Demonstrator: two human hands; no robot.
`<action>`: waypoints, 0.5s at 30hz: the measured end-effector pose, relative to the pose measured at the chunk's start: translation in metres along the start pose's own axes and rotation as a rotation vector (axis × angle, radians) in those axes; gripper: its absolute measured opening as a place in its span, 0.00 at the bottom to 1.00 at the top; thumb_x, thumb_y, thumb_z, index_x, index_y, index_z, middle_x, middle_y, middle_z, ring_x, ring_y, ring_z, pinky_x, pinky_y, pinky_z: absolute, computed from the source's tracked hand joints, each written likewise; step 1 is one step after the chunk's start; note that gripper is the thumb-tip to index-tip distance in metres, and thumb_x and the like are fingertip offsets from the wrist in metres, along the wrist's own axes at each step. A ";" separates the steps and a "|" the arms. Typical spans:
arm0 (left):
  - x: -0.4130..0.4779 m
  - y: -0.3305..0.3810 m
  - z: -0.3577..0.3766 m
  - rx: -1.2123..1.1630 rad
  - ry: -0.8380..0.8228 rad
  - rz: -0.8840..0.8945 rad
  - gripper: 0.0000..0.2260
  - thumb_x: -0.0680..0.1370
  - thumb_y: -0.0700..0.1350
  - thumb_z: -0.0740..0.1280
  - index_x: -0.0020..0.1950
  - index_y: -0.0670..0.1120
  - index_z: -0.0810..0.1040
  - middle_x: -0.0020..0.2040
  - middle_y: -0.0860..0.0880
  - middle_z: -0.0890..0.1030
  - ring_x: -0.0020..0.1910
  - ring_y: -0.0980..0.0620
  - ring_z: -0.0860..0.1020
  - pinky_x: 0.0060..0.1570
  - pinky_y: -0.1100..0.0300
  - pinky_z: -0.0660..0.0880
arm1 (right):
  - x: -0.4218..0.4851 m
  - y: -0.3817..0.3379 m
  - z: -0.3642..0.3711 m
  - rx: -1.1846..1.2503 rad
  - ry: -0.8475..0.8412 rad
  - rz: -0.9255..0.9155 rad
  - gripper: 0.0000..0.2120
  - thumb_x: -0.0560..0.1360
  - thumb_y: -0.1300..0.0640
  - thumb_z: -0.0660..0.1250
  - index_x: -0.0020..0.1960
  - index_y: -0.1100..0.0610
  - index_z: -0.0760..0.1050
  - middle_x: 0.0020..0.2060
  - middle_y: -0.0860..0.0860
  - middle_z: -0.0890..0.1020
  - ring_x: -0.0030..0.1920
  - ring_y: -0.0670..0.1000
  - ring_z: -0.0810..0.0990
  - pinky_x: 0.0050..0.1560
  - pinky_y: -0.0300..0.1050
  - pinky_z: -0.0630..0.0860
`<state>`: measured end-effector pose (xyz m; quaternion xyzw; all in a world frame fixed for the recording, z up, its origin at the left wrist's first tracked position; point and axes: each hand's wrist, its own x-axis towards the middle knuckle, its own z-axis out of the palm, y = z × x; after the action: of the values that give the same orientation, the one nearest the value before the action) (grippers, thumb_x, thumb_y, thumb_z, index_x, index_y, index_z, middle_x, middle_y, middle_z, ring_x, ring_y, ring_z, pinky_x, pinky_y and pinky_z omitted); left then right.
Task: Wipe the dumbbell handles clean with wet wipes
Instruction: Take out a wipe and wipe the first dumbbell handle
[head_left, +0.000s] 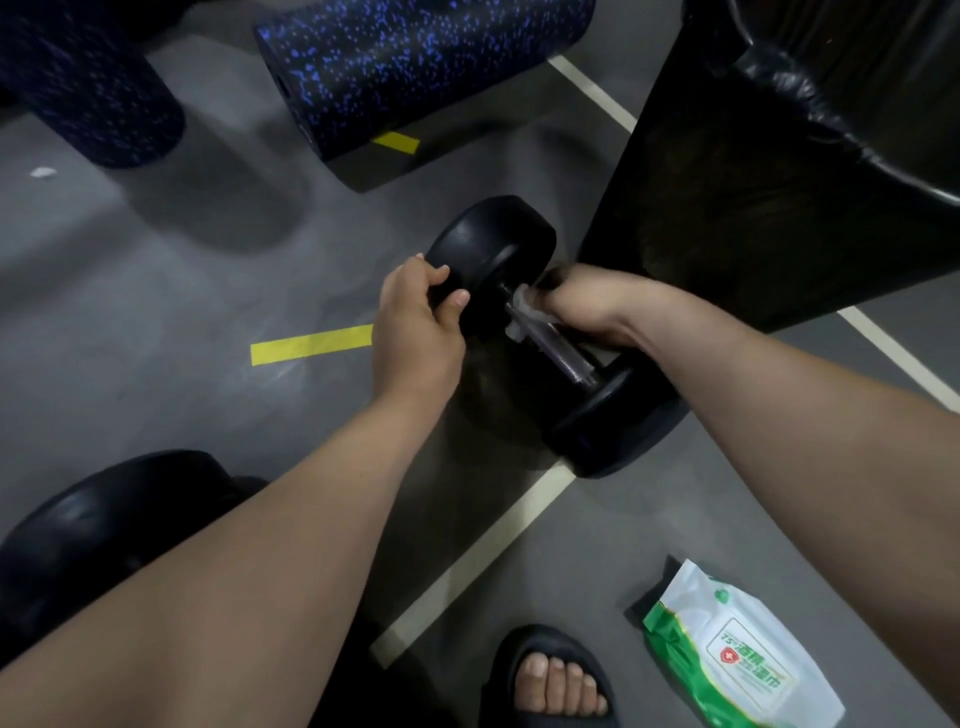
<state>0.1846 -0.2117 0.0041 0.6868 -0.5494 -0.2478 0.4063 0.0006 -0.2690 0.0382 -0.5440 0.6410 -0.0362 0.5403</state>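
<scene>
Right fingers (553, 291) clasp wipe (521, 305) on handle (561, 356), dumbbell (498, 244) diagonal, far-left to near-right

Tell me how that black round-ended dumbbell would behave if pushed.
The black round-ended dumbbell probably rolls if pushed sideways, since both ends look round and the grey floor looks smooth. It likely feels heavy for its size: thick ends, metal handle. The left hand gripping one end suggests it needs steadying while the right hand works the white wet wipe.

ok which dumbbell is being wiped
The centre dumbbell: left hand grips its far head, right hand holds a wipe on its handle. The other dumbbell lies bottom left, unheld.
</scene>
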 end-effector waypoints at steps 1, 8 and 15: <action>0.000 0.000 0.000 0.004 0.003 -0.001 0.08 0.79 0.41 0.69 0.58 0.41 0.76 0.62 0.47 0.77 0.58 0.64 0.70 0.52 0.83 0.59 | -0.008 -0.001 -0.004 -0.146 0.019 -0.030 0.10 0.80 0.50 0.67 0.44 0.54 0.81 0.40 0.50 0.85 0.42 0.51 0.83 0.42 0.41 0.76; -0.002 0.003 0.002 -0.017 -0.003 -0.015 0.07 0.80 0.42 0.69 0.57 0.43 0.77 0.58 0.58 0.71 0.53 0.68 0.66 0.48 0.85 0.58 | -0.028 -0.001 -0.007 -0.756 0.124 -0.003 0.15 0.73 0.46 0.74 0.46 0.56 0.75 0.42 0.54 0.80 0.42 0.55 0.79 0.38 0.44 0.71; -0.006 0.001 0.008 -0.042 0.047 0.008 0.08 0.80 0.41 0.68 0.59 0.41 0.77 0.63 0.50 0.77 0.59 0.69 0.66 0.54 0.85 0.57 | 0.014 -0.011 0.017 -0.236 0.369 -0.031 0.17 0.72 0.46 0.73 0.56 0.55 0.81 0.48 0.54 0.84 0.49 0.56 0.83 0.43 0.43 0.74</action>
<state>0.1764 -0.2079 0.0001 0.6817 -0.5370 -0.2414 0.4343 0.0231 -0.2741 0.0292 -0.5975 0.7203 -0.0681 0.3458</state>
